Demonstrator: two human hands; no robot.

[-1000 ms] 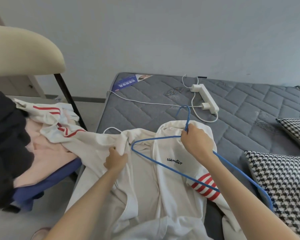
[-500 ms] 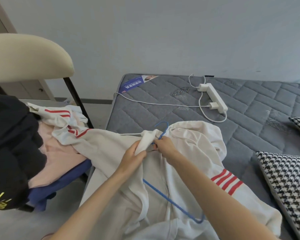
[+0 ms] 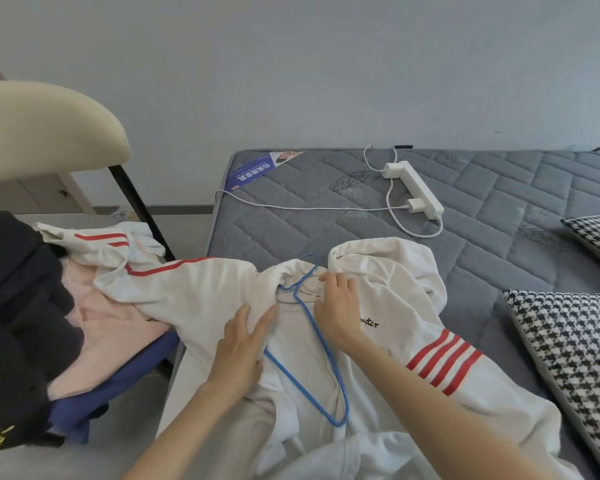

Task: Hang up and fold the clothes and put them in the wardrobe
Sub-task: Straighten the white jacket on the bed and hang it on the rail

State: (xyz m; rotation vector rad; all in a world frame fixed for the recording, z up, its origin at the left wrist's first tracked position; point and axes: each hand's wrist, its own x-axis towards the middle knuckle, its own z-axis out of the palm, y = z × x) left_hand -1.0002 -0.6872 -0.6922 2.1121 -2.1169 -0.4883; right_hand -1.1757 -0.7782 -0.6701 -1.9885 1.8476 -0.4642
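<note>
A white hoodie (image 3: 205, 299) with red stripes on its sleeves lies spread, front up, across the near left corner of a grey quilted mattress (image 3: 291, 230). One sleeve trails off the mattress's left edge onto a heap of clothes on a chair (image 3: 49, 133) beside it. A thin blue wire hanger (image 3: 326, 351) rests on the hoodie's chest, its hook end tucked at the neck opening and its lower corner pointing toward the near edge. The person's left hand (image 3: 243, 344) lies flat on the fabric just left of the hanger, fingers straight and together, gripping nothing. The right hand (image 3: 336, 306) rests palm down on the chest just right of the hanger, its fingers stretched out toward the collar, pressing the cloth rather than holding it. Toward the far edge lies a white power strip (image 3: 416, 188) with its cable. Two black-and-white houndstooth cushions (image 3: 575, 358) sit along the mattress's right edge.
</note>
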